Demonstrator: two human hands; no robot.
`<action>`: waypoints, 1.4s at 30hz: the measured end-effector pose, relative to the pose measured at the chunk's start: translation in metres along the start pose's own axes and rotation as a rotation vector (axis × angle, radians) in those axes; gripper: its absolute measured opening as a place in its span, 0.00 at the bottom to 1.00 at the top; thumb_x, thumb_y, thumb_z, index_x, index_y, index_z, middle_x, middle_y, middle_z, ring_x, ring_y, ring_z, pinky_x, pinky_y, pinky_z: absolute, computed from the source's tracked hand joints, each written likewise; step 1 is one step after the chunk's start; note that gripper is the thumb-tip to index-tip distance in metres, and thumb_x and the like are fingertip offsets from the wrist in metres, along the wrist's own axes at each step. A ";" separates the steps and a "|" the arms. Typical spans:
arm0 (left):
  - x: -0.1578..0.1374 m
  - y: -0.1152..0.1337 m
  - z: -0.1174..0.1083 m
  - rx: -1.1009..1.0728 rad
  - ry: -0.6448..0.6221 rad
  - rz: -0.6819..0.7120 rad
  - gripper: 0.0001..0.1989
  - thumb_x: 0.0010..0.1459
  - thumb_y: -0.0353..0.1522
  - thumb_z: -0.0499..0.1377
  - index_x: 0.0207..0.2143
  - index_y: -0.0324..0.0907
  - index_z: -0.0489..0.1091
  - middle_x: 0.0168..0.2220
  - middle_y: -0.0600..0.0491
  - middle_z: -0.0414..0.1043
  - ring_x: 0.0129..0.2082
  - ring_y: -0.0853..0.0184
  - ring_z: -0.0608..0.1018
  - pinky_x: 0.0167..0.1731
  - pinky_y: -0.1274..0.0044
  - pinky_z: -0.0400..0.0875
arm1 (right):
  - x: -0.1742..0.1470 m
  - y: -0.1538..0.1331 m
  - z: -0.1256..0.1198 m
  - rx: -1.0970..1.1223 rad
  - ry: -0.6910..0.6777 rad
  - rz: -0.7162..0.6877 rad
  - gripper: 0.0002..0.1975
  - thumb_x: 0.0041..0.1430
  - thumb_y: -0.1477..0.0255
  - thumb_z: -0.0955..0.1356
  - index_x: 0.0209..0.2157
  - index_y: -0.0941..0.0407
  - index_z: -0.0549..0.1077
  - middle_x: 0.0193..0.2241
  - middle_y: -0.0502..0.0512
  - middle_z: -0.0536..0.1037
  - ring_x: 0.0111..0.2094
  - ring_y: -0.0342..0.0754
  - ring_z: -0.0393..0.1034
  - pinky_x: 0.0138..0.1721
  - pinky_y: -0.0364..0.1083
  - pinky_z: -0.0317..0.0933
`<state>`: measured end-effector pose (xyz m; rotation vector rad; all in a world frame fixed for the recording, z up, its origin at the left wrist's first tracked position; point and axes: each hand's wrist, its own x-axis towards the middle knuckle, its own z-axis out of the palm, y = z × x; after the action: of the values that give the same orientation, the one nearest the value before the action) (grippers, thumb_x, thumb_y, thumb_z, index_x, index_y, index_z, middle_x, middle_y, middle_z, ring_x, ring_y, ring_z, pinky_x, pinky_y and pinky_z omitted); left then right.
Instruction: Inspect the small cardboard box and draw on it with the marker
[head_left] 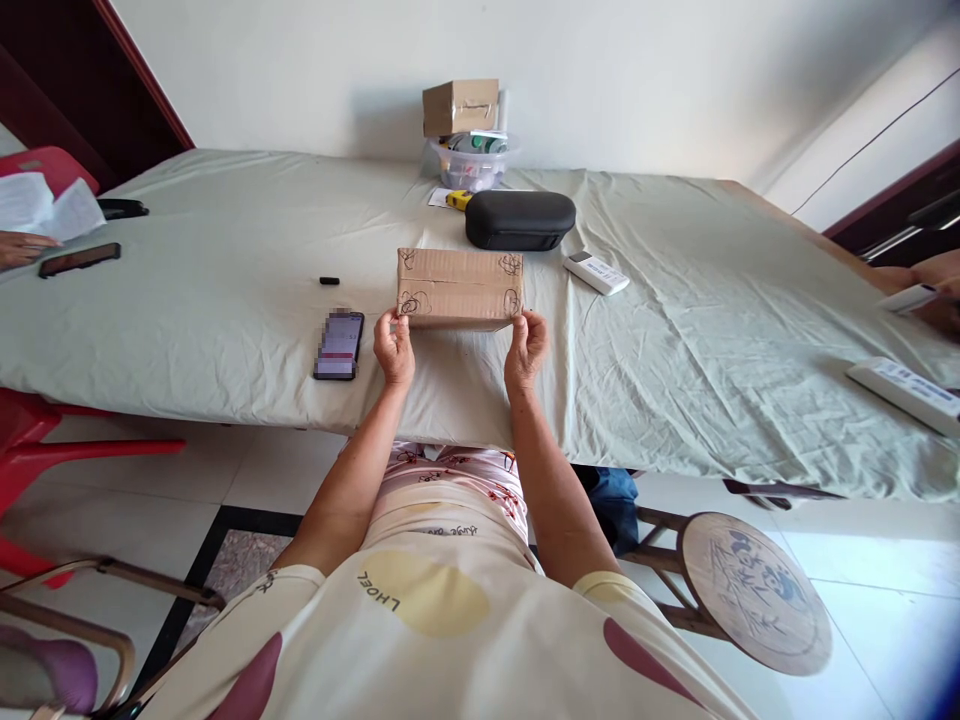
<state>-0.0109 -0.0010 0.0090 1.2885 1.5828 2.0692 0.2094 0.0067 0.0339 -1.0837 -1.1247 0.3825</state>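
Note:
A brown cardboard box point(460, 282) with dark scribbles at its corners is between my hands, over the cloth-covered table. My left hand point(394, 350) pinches its near left corner. At the near right corner, my right hand point(526, 348) grips it with thumb and fingers. Whether the box's underside rests on the cloth or is slightly raised, I cannot tell. Left of my left hand lies a phone point(340, 346) with its screen lit, and a small black cap-like piece point(329, 281) is behind it. A black zip case point(520, 219) sits just beyond the box.
A plastic basket point(474, 165) with another cardboard box point(460, 107) on top stands by the wall, near a yellow tool point(458, 200). White remote-like devices point(597, 272) lie rightward. Other people's hands show at both sides. A round stool point(756, 592) stands below right.

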 end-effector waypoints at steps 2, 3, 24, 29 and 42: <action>0.001 -0.001 0.001 0.028 -0.033 -0.029 0.20 0.73 0.50 0.56 0.48 0.43 0.73 0.45 0.45 0.79 0.50 0.60 0.82 0.52 0.71 0.78 | 0.001 0.002 0.000 -0.014 -0.045 0.038 0.28 0.67 0.42 0.62 0.45 0.53 0.73 0.41 0.56 0.77 0.44 0.51 0.72 0.51 0.52 0.69; 0.001 -0.002 0.002 0.038 -0.052 -0.042 0.18 0.73 0.49 0.57 0.48 0.43 0.72 0.46 0.45 0.79 0.51 0.60 0.82 0.54 0.70 0.78 | 0.002 0.003 0.001 -0.023 -0.060 0.055 0.29 0.67 0.41 0.61 0.44 0.53 0.73 0.40 0.55 0.77 0.44 0.51 0.72 0.51 0.52 0.69; 0.001 0.004 -0.002 0.338 -0.195 -0.165 0.12 0.63 0.23 0.58 0.47 0.43 0.70 0.48 0.43 0.76 0.54 0.53 0.80 0.63 0.59 0.73 | 0.002 0.017 -0.001 -0.423 -0.227 0.212 0.08 0.64 0.70 0.63 0.43 0.53 0.72 0.39 0.54 0.79 0.40 0.49 0.72 0.47 0.49 0.67; -0.002 0.006 -0.002 0.413 -0.217 -0.149 0.12 0.61 0.21 0.59 0.45 0.42 0.69 0.49 0.40 0.75 0.57 0.49 0.79 0.64 0.55 0.72 | -0.002 0.012 -0.003 -0.715 -0.337 0.206 0.08 0.62 0.74 0.64 0.42 0.54 0.72 0.46 0.63 0.81 0.49 0.58 0.73 0.55 0.59 0.66; -0.003 0.001 0.000 0.434 -0.258 -0.112 0.14 0.59 0.24 0.65 0.45 0.44 0.68 0.48 0.43 0.76 0.57 0.49 0.79 0.63 0.56 0.73 | -0.007 0.003 0.000 -0.876 -0.386 0.212 0.29 0.57 0.63 0.76 0.57 0.57 0.70 0.55 0.70 0.78 0.57 0.67 0.72 0.58 0.62 0.65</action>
<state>-0.0091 -0.0033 0.0089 1.4871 1.9902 1.4694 0.2069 0.0034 0.0275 -1.9662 -1.5830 0.2651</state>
